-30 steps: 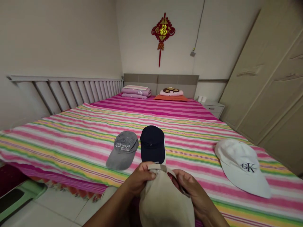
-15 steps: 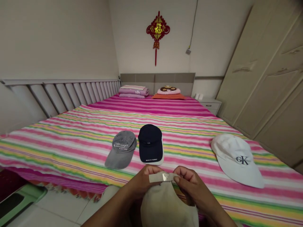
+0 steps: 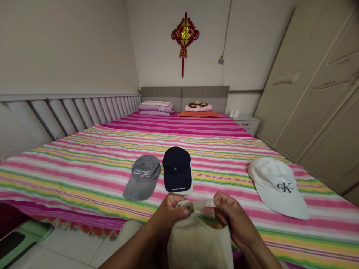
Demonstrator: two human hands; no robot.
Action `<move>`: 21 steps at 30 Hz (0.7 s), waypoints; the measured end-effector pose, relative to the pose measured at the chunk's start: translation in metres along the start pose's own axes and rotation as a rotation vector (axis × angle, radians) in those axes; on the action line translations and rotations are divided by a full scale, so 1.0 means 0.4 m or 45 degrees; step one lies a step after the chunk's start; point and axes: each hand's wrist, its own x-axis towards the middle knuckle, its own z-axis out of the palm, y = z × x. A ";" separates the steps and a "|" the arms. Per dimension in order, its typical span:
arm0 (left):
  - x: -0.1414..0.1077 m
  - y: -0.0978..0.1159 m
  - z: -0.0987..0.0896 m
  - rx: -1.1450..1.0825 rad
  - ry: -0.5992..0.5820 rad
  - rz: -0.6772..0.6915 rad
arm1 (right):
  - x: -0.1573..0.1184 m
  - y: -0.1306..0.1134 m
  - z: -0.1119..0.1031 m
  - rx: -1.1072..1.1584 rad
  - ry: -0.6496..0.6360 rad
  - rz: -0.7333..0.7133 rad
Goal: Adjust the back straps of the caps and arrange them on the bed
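Note:
A beige cap [image 3: 200, 243] hangs between my two hands at the bottom centre, its back opening and strap at the top. My left hand [image 3: 171, 213] pinches the strap near its buckle, with the thumb over it. My right hand [image 3: 231, 213] grips the strap's other end between thumb and fingers. Just beyond my hands, a dark navy cap [image 3: 177, 170] lies on the bed, with a pale brim edge showing under it. Left of it is a grey cap [image 3: 143, 177] with white lettering. A white cap [image 3: 279, 186] with dark letters lies farther right.
The bed [image 3: 112, 168] has a striped cover. Folded bedding [image 3: 157, 108] and a pink pillow [image 3: 198, 107] are by the headboard [image 3: 202, 95]. A green stool [image 3: 28, 239] stands at the lower left, a wardrobe [image 3: 303, 93] at the right.
My left thumb has moved onto the strap by the buckle, covering much of it. My right hand has shifted slightly, and the strap now looks more stretched out between my hands. The view has shifted slightly.

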 end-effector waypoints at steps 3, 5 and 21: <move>-0.004 -0.004 -0.017 -0.035 -0.045 0.018 | 0.014 -0.001 -0.016 0.246 0.111 -0.020; -0.006 -0.004 -0.025 -0.092 -0.032 0.014 | 0.017 0.003 -0.023 0.275 0.105 -0.006; -0.095 0.179 -0.259 -0.592 0.627 -0.162 | 0.118 0.100 0.157 0.362 -0.478 0.220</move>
